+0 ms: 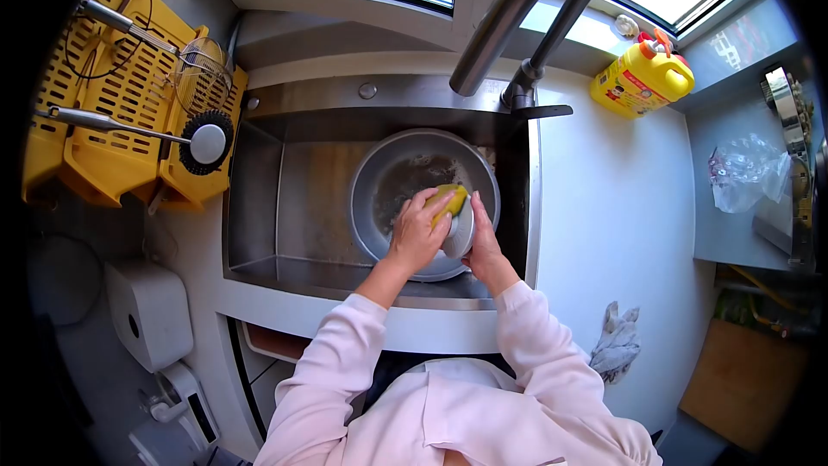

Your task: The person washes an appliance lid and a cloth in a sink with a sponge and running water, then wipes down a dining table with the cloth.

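In the head view, my left hand is closed on a yellow sponge with a dark green side. The sponge is pressed against a white dish, seen nearly edge-on; I cannot tell if it is a bowl or a plate. My right hand grips that dish by its right side, with the fingers partly hidden behind it. Both hands are over a round grey metal basin, which has murky water and some suds in it. The basin stands inside the steel sink.
A grey faucet arches over the sink's back right. Left of the sink, a yellow rack carries a whisk and a round black brush. On the right counter are a yellow jug and a crumpled cloth.
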A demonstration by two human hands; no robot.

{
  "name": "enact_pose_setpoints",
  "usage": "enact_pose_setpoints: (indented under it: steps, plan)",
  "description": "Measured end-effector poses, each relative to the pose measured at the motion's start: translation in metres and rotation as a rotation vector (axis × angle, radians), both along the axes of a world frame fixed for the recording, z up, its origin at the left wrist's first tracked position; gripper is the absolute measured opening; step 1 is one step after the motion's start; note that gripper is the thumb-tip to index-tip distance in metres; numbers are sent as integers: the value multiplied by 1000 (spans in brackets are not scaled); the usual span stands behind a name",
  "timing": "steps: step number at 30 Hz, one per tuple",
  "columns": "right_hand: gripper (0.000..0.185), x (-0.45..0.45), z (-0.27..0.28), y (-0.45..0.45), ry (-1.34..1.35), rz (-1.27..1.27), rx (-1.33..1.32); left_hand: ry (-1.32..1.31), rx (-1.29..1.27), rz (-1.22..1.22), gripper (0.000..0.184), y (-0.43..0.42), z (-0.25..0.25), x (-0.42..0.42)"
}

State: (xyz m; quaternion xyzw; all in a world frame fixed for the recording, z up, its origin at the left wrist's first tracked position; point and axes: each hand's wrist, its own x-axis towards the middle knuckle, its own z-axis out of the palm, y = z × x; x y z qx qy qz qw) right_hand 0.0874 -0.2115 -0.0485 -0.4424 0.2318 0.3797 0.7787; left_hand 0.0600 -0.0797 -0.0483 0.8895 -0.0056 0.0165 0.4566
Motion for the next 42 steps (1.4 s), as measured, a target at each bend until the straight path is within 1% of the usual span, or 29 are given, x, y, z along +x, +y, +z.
enact_pose_setpoints:
  steps: [1, 3, 5, 6, 7, 9, 10, 11, 13, 15, 17, 19, 20, 21, 22, 23, 25, 26, 27, 30, 31, 33, 34, 36, 37, 38, 39, 41, 42]
  plan:
    - [74, -2, 6, 2, -38, 46, -40, 53, 36, 35, 37, 2, -4, 4]
    - [71, 5, -9, 2, -31, 22, -18, -12, 31, 44, 35, 0, -4, 2]
    - [67, 13, -30, -3, 79, -117, 106, -117, 115, -14, 36, -13, 6, -10]
    - [64, 16, -28, -4, 184, -175, 158, -179, 124, -6, 35, -20, 9, -16]
    - [64, 16, -31, -2, 184, -174, 159, -179, 125, -5, 35, -25, 7, -17]
    - [61, 13, -40, 1, 141, -246, 127, -133, -17, 181, 33, -30, -5, -19]
    - [59, 11, -16, 5, 144, -221, 18, -103, -42, 240, 31, -27, -11, -12]
    - [59, 10, -13, 6, 148, -222, 17, -99, -43, 240, 31, -26, -17, -9]
    - [59, 12, -11, 6, 136, -231, 47, -73, -117, 265, 31, -26, -16, -5]
    - [60, 18, -27, 4, 117, -241, 100, -89, -117, 289, 30, -31, -11, -11]
    - [58, 25, -36, -2, 142, -315, 232, -148, -68, 292, 29, -40, -5, -24]
    - [56, 23, -34, -1, 121, -292, 220, -149, -81, 299, 29, -37, -21, -23]
    - [56, 19, -31, 2, 120, -283, 168, -51, -143, 331, 30, -29, -30, -15]
    - [56, 14, -24, 6, 117, -273, 115, 45, -208, 365, 31, -23, -30, -7]
    - [58, 10, -12, 10, 133, -278, 29, 29, -213, 347, 31, -19, -29, -4]
    - [58, 12, -13, 8, 131, -274, 26, 27, -216, 351, 31, -22, -26, -7]
    - [58, 19, -21, 0, 154, -299, 178, -165, -77, 262, 29, -32, -15, -19]
    - [58, 22, -29, -4, 145, -284, 191, -185, -25, 243, 29, -37, -13, -26]
    - [58, 21, -23, -1, 145, -286, 194, -186, -22, 240, 29, -35, -13, -24]
    - [58, 9, -5, 4, 148, -189, 45, -33, -106, 264, 31, -20, -16, -8]
    - [58, 8, -3, 2, 146, -187, 40, -33, -111, 267, 31, -22, -14, -10]
    - [55, 11, 0, -2, 200, -215, 132, -82, -19, 226, 32, -26, -6, -16]
    - [58, 14, -2, -3, 232, -225, 135, -172, 69, 169, 33, -30, -4, -24]
    - [59, 14, -7, -3, 215, -188, 109, -150, 67, 195, 32, -35, -3, -27]
    - [59, 14, -6, -2, 193, -147, 79, -133, 60, 228, 31, -35, -2, -27]
    - [58, 10, -4, -2, 208, -110, -35, -55, -6, 254, 29, -29, -5, -18]
    - [58, 7, 2, -2, 209, -107, -39, -54, -9, 258, 29, -22, -11, -11]
    - [53, 3, 9, -3, 230, -52, -39, -10, -142, 178, 30, -6, -28, 0]
    - [54, 5, 13, -5, 235, -30, 49, -23, -223, 198, 29, -1, -29, 3]
